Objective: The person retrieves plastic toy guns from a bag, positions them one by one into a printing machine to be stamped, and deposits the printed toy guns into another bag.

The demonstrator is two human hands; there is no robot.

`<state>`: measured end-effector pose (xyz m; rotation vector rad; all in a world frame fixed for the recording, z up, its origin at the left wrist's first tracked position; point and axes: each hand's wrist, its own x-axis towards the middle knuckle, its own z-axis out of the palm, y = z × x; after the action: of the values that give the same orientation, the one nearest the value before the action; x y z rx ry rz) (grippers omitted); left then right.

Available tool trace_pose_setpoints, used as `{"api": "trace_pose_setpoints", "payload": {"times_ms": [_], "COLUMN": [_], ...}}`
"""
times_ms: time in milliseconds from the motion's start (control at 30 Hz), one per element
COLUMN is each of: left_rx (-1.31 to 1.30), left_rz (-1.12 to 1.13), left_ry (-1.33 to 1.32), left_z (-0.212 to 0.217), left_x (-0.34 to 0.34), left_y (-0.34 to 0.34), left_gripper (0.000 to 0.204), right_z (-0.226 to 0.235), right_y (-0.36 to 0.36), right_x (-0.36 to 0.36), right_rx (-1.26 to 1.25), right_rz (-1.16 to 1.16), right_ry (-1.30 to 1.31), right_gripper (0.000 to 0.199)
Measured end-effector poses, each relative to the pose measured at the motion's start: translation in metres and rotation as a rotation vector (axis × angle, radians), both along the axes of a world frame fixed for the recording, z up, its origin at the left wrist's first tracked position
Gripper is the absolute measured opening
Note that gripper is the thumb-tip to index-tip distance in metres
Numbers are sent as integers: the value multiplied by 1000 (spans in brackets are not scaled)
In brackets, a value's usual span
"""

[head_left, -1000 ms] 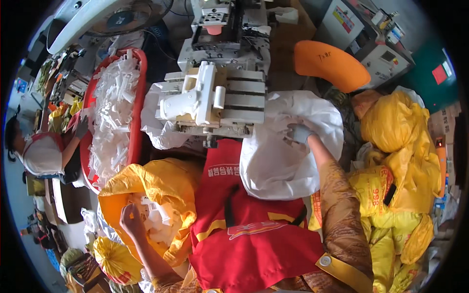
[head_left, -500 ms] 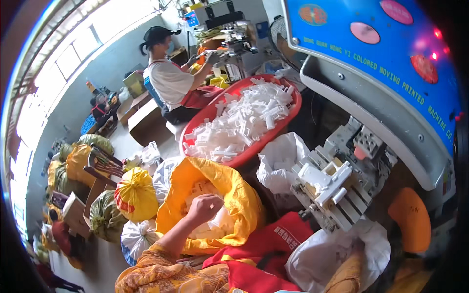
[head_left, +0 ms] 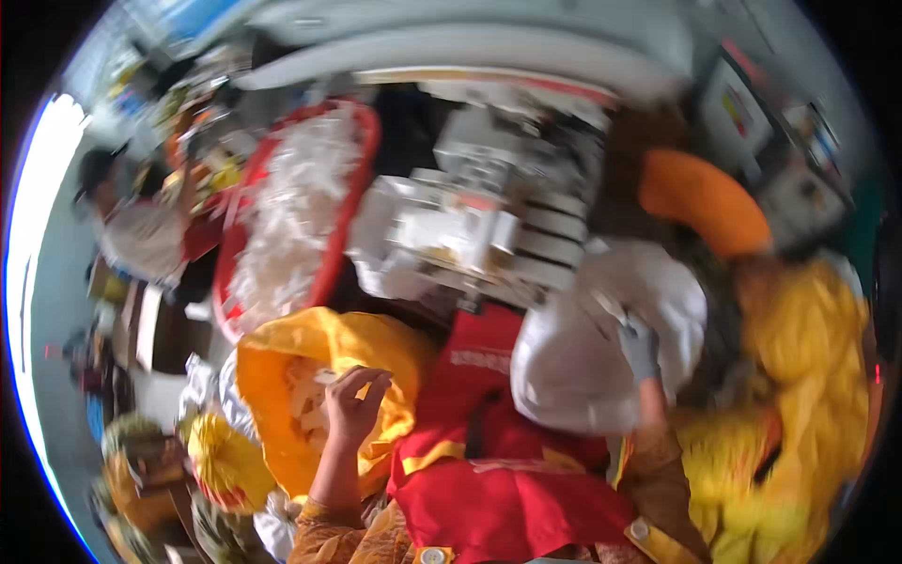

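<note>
My left hand (head_left: pixel 355 402), bare, is raised over an open orange-yellow sack (head_left: pixel 263 352). Its fingers are curled together; what they hold, if anything, I cannot make out. White plastic parts (head_left: pixel 305 390) lie inside that sack. On the other side, my right hand (head_left: pixel 642 351) wears a grey glove and reaches over an open white sack (head_left: pixel 559 367). A small pale plastic part (head_left: pixel 609 305) sticks out from its fingertips, blurred by motion. Between and beyond the hands stands a machine with a white fixture (head_left: pixel 460 235) and metal slots.
Heaped white parts fill a red tub (head_left: pixel 371 141) at the far left, with a co-worker (head_left: pixel 141 235) seated past it. A red apron (head_left: pixel 507 498) covers my lap. An orange panel (head_left: pixel 705 199) and yellow sacks (head_left: pixel 799 348) are on the right; tied bags (head_left: pixel 225 461) stand at left.
The view has swung right and down, bringing the right hand and white sack into sight. My left hand still hovers over the orange-yellow sack, now raised more upright with its fingers curled.
</note>
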<state>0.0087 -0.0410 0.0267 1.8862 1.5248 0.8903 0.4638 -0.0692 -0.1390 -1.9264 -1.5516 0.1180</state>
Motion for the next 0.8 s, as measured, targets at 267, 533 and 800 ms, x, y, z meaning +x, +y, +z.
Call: {"api": "trace_pose_setpoints", "payload": {"times_ms": [267,533,800], "left_rx": [-1082,-1102,-340], "left_rz": [-253,-522,-253], "left_ry": [-1176,-1255,-715], "left_z": [-51,-58,-11], "left_x": [165,133,95], "left_y": [-22,-1,35], "left_gripper": [65,62,27], "right_z": [117,137,166], "right_y": [-66,-69,-45], "right_x": [-131,-115,-117], "right_rx": [103,34,122], "right_rz": [92,394,521], "right_ry": [-51,-35,346], "right_gripper": [45,52,50]}}
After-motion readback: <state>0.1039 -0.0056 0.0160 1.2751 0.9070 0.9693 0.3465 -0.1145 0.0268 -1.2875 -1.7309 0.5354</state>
